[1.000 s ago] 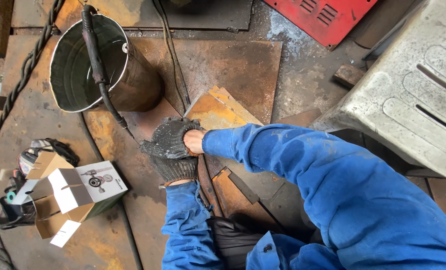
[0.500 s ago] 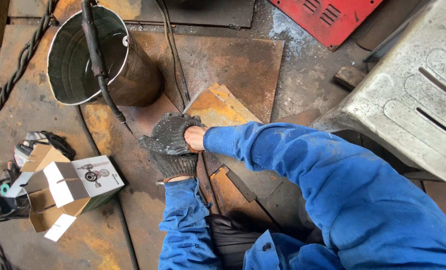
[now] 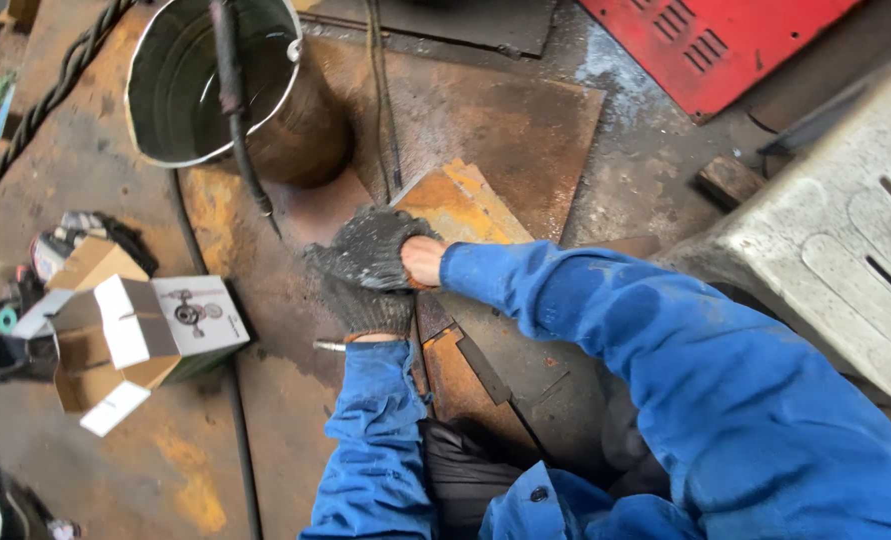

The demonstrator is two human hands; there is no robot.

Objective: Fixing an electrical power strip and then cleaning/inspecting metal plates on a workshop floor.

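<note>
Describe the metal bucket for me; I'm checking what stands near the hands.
The metal bucket is round, grey and shiny inside, its outer wall rust-brown. It stands upright on the rusty steel floor plate, up and left of the gloved left hand. A dark cable crosses its open top. Its bottom looks wet.

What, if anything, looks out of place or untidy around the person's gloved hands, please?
The torn-open white and brown cardboard box lies askew on the rusty steel floor plate, its flaps splayed. Beside it sits a loose tangle of small parts. The left hand and right hand press together in dark knit gloves.
</note>
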